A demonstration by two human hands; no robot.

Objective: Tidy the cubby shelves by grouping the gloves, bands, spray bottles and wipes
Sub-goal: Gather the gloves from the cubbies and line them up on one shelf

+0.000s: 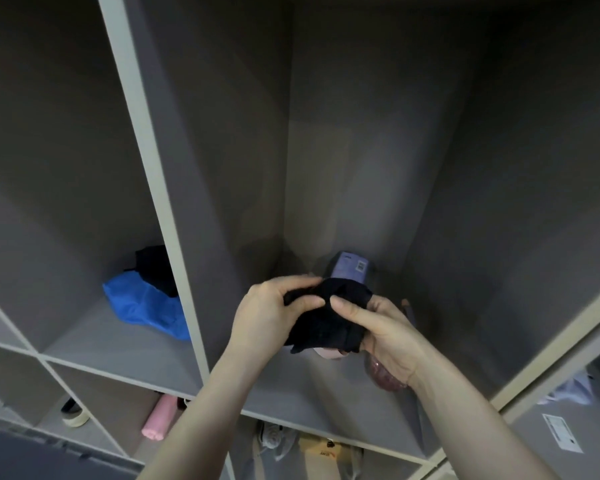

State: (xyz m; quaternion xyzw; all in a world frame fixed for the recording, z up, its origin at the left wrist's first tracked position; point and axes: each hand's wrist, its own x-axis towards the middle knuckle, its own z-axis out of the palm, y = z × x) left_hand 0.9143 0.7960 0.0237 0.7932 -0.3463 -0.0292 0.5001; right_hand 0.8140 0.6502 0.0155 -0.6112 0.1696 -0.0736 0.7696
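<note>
Up front, head view:
Left hand [271,308]: gripped the left edge of the black glove [329,315]
Right hand [378,327]: pinched its right side, thumb on top
Glove: bunched between both hands, above the middle cubby floor [291,393]
Left cubby: blue gloves [146,310] lay apart

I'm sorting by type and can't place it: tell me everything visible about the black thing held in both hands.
The black fabric item looks soft, thin and matte, bunched and crumpled, so its full shape cannot be told. The left hand and right hand pinch its upper edge, thumbs nearly meeting. It is held in front of the middle cubby, its lower edge hanging over a pink object.
</note>
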